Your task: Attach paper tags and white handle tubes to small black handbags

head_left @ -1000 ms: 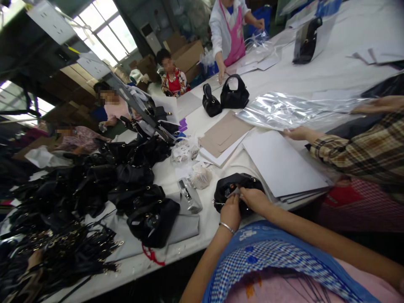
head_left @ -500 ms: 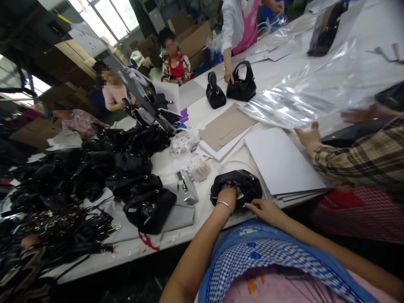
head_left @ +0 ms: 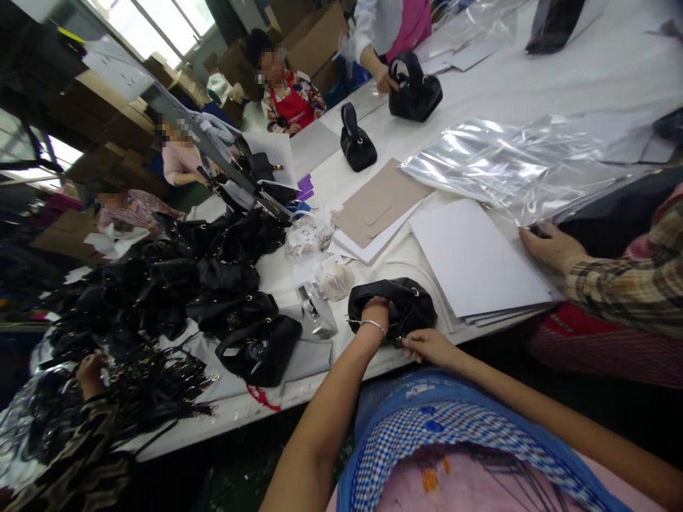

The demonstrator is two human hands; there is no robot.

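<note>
A black handbag [head_left: 419, 306] with gold-coloured rings lies on the table's near edge in front of me. My left hand [head_left: 378, 311], with a bracelet at the wrist, reaches down into the bag's opening, and its fingers are hidden inside. At the bag's near right side, my right hand [head_left: 427, 346] has thumb and fingers pinched together on its lower edge, close to a small metal fitting. A tape dispenser [head_left: 316, 313] stands just left of the bag, beside a clear bag of pale items [head_left: 334, 281].
Black handbags [head_left: 259, 348] and straps [head_left: 154, 391] are piled at left, where a co-worker's hand [head_left: 89, 373] reaches in. White sheets [head_left: 474, 263] and brown card [head_left: 378, 203] lie ahead. A plaid-sleeved co-worker's hand [head_left: 555, 249] is at right near clear plastic [head_left: 496, 156].
My left hand has gone slightly deeper into the handbag; my right hand stays at its edge. Across the table, a co-worker has lifted and turned another handbag. The plaid-sleeved person's hands have shifted.
</note>
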